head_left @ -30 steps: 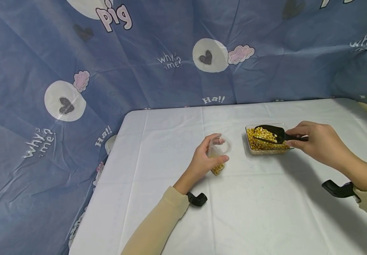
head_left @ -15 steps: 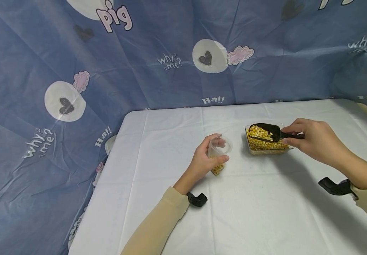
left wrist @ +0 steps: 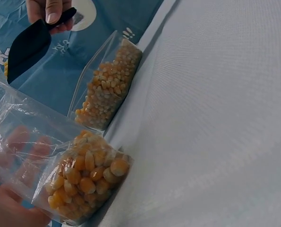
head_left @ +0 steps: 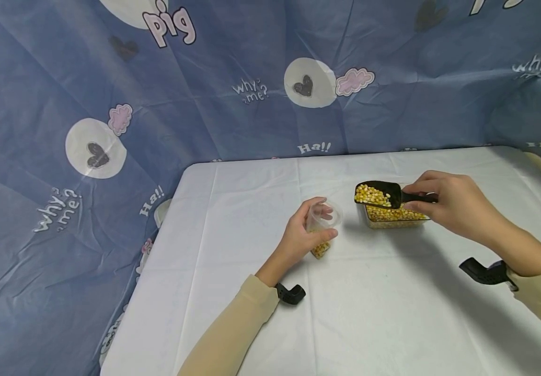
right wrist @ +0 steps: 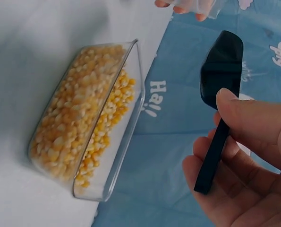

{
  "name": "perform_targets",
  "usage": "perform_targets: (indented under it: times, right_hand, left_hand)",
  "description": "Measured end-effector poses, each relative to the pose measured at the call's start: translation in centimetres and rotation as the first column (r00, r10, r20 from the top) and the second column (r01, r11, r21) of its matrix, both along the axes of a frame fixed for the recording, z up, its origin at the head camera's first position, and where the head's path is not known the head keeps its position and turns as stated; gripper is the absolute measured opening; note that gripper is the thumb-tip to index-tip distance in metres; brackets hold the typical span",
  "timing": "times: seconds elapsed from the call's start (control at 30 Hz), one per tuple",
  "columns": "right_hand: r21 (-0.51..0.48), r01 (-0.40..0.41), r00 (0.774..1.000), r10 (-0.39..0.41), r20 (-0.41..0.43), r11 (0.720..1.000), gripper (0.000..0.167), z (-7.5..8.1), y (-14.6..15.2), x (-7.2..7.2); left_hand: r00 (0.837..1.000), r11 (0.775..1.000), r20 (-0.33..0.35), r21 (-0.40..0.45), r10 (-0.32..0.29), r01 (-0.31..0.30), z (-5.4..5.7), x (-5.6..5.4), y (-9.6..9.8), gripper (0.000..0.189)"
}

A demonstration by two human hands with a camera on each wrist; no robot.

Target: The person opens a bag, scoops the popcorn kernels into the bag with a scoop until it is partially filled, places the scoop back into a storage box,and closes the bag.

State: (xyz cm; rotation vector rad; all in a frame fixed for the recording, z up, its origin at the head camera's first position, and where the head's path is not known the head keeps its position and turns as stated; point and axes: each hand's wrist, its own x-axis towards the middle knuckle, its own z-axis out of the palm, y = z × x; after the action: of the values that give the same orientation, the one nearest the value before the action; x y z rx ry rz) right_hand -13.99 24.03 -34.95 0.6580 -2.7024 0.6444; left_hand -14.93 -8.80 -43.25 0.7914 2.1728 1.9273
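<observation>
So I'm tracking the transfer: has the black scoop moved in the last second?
Yes. The black scoop, loaded with corn kernels, has shifted left over the clear tray toward the small cup, which stayed put.

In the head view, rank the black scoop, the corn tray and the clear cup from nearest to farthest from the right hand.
1. Black scoop: gripped by the right hand, loaded with kernels.
2. Corn tray: on the table just below the hand and scoop.
3. Clear cup: farthest, off to the left, held by the left hand.
</observation>
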Motion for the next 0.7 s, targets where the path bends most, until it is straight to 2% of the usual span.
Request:
perform_targets:
  times: [0.2,0.43,0.7]
  right_hand:
    - [-0.002,-0.033,0.999,0.033,-0.018,0.999,0.029,0.2,-0.9,0.0]
    - [-0.011,-0.078,0.996,0.078,-0.037,0.997,0.030,0.5,-2.1,0.0]
    - [-0.004,-0.107,0.994,0.107,0.008,0.994,0.033,0.4,-3.5,0.2]
  left_hand:
    - [1.000,1.000,0.002,0.004,0.006,-0.006,-2.1,-1.0,0.1,0.072]
    - [1.000,1.000,-0.011,0.017,0.002,-0.002,-2.4,-1.1,0.1,0.068]
    - [1.000,1.000,-0.012,0.008,-0.012,0.013,-2.4,-1.0,0.1,0.066]
